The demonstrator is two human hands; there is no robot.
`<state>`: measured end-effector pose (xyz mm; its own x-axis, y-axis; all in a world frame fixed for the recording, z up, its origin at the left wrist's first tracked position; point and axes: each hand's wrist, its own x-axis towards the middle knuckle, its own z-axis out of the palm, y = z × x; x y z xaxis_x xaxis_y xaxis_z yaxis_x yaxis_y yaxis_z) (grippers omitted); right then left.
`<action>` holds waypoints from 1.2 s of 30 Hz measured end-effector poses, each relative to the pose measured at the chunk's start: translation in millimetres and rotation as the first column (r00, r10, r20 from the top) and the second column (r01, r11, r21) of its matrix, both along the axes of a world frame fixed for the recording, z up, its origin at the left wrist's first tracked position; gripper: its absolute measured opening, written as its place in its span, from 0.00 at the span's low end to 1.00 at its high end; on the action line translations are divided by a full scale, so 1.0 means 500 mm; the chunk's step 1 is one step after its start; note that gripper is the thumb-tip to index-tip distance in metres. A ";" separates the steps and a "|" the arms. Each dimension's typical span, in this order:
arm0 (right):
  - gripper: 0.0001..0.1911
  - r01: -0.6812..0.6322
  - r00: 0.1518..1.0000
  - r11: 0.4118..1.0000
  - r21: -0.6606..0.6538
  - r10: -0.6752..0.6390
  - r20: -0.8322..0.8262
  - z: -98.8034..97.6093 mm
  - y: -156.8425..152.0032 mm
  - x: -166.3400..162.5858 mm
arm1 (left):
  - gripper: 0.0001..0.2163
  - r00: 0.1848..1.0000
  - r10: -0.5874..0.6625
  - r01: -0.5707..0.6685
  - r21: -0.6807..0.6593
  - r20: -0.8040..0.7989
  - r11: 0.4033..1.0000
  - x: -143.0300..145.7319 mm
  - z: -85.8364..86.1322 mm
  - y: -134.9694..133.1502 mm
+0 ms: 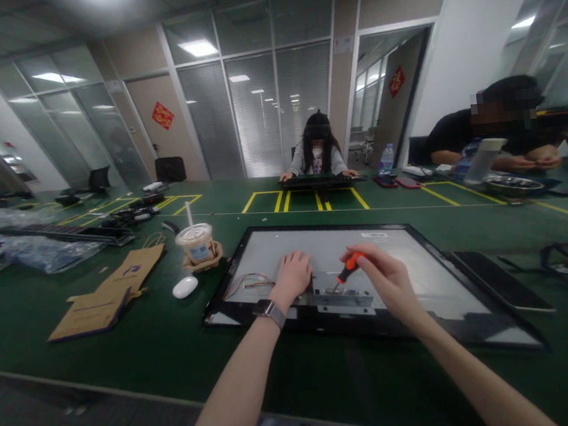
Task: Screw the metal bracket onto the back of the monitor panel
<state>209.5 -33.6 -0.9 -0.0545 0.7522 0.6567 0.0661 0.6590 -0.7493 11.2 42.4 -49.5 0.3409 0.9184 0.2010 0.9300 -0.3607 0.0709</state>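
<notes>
A large flat display panel [262, 245] with a black frame and pale grey back lies on the green table. Near its front edge sits a metal bracket [346, 304] with small parts on it. My right hand [385, 273] grips an orange and black screwdriver [352, 265], whose tip points down at the bracket. My left hand [294, 275], a watch on its wrist, rests on the panel at the bracket's left side with fingers stretched out. Thin wires [250, 280] lie on the panel left of that hand.
Left of the panel stand an iced drink cup [196, 243] in a cardboard holder, a white mouse [185, 287] and a brown paper bag [120, 285]. A dark flat slab [501, 279] lies to the right. Across the table [167, 358] two people sit, one holding a dark panel [318, 182].
</notes>
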 end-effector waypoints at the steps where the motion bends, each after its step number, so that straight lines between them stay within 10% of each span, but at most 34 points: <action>1: 0.11 -0.005 1.000 1.000 -0.015 0.005 0.002 -0.002 0.001 0.001 | 0.18 1.000 0.000 0.000 -0.005 -0.001 1.000 0.000 0.000 0.000; 36: 0.15 0.016 0.998 1.000 -0.008 -0.016 0.068 0.000 -0.004 -0.001 | 0.18 1.000 -0.004 0.004 0.007 0.020 1.000 -0.002 -0.012 0.009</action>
